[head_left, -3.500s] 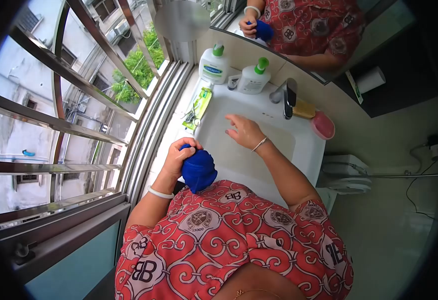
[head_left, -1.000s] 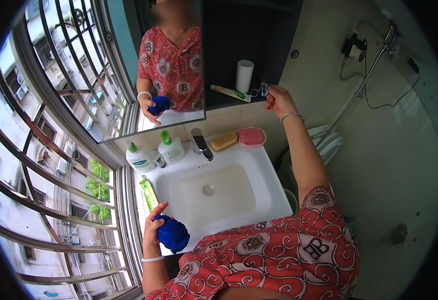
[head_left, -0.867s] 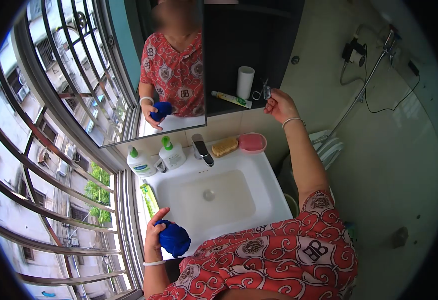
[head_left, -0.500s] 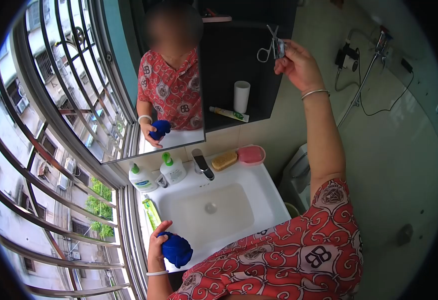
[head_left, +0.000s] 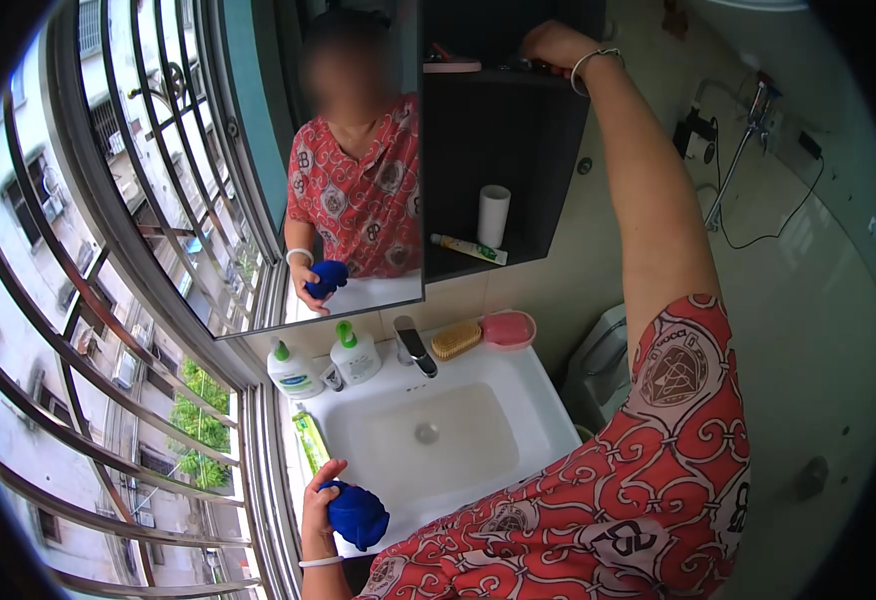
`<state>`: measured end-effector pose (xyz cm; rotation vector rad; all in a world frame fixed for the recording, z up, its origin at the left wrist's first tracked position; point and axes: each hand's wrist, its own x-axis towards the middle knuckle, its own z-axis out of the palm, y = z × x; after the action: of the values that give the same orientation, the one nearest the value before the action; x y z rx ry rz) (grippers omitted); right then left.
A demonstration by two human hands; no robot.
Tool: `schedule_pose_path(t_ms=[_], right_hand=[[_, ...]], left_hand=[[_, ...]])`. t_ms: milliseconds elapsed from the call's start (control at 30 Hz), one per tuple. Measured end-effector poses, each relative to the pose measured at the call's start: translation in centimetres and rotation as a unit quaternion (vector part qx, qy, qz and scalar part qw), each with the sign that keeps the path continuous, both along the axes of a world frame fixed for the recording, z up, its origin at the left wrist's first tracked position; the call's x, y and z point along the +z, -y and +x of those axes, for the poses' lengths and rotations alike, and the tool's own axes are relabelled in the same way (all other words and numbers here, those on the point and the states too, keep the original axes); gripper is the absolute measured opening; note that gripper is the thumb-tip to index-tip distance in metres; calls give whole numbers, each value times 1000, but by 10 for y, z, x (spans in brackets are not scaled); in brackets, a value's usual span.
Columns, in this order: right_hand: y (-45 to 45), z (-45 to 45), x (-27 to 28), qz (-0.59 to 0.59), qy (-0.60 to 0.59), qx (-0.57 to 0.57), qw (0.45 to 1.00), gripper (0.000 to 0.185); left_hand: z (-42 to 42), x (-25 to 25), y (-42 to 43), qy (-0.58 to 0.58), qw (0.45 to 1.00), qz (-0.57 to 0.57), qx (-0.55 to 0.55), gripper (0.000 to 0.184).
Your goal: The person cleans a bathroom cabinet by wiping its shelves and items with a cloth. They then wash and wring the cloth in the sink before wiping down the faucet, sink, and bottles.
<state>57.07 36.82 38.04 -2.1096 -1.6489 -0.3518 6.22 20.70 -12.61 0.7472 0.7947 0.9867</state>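
My left hand (head_left: 320,505) grips a bunched blue cloth (head_left: 358,516) by the near left edge of the sink, with one finger raised. Up at the dark cabinet, my right hand (head_left: 556,46) is at the upper shelf (head_left: 503,76), its fingers curled. Something dark and shiny shows under those fingers, too small to make out. On the same shelf, left of the hand, lies a pink item (head_left: 452,65). The lower shelf holds a white cylinder (head_left: 493,215) and a toothpaste tube (head_left: 469,249).
The white sink (head_left: 548,400) has a faucet (head_left: 416,347), two pump bottles (head_left: 356,354), a wooden brush (head_left: 456,340) and a pink soap dish (head_left: 509,329). A green packet (head_left: 310,438) lies on the left rim. A mirror (head_left: 358,290) hangs beside the cabinet; barred windows are left.
My right hand has risen from the sink, past the lower shelf, to the upper shelf. Scissors and a small clear item visible in it earlier no longer show clearly. My left hand still holds the blue cloth.
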Motion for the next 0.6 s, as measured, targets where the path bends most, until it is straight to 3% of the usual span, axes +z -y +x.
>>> schedule_pose_path(t_ms=[200, 267, 300, 333, 367, 400, 467, 533, 567, 600], right_hand=[[-21, 26, 2, 60, 307, 23, 950, 25], [-6, 20, -2, 178, 189, -12, 966, 27], [29, -22, -6, 330, 107, -18, 938, 24], [45, -29, -3, 377, 22, 67, 924, 47], [56, -42, -9, 352, -219, 171, 894, 57], [48, -26, -27, 361, -164, 279, 875, 30], [91, -102, -80, 277, -292, 436, 805, 27], [112, -155, -156, 95, -296, 583, 751, 28], [116, -185, -197, -1, -292, 600, 745, 24], [117, -214, -236, -106, -265, 598, 749, 18]], left_hand=[[-12, -2, 4, 21, 1000, 5, 17, 62], [-15, -1, 4, 32, 999, 14, 21, 63], [-18, 5, 6, 55, 998, 7, 24, 63], [-22, 5, 9, 65, 997, 10, 36, 64], [-27, 4, 10, 75, 996, 16, 43, 66], [-32, 8, 14, 85, 994, 22, 58, 67], [-49, 11, 24, 155, 984, 32, 78, 69], [-74, 10, 38, 186, 974, 55, 115, 66], [-89, 5, 45, 198, 969, 71, 130, 69], [-95, 10, 56, 228, 956, 71, 172, 57]])
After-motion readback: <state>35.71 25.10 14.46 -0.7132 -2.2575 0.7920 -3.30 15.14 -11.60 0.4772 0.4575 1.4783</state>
